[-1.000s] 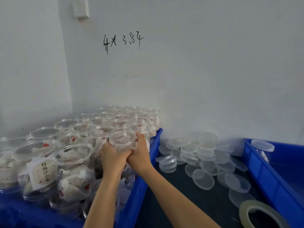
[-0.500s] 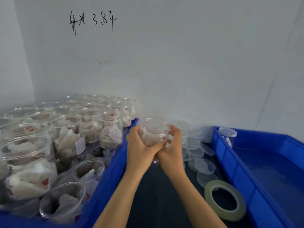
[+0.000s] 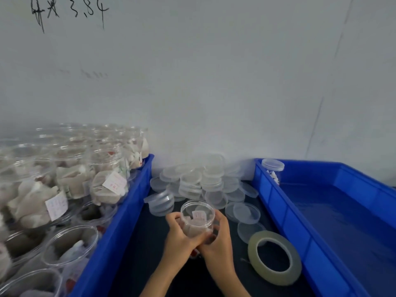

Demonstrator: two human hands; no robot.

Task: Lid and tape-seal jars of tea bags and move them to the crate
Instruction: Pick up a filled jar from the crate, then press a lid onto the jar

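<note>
Jar (image 3: 197, 219) lowered toward worktop (image 3: 139, 254) betw. crates; L hand (image 3: 180, 239) + R hand (image 3: 216, 241) both gripping it; no lid; tape (image 3: 275, 257) beside.

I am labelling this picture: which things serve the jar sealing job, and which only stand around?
For the job: jar in left hand and right hand; loose lids; tape roll; right crate; left crate of open jars.

Standing around: wall writing.

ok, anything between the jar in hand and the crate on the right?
Nothing visible blocks it. Both hands hold the open jar over the dark table; the tape roll and loose lids lie flat between it and the right crate, low enough to pass over. It has no lid yet.
</note>
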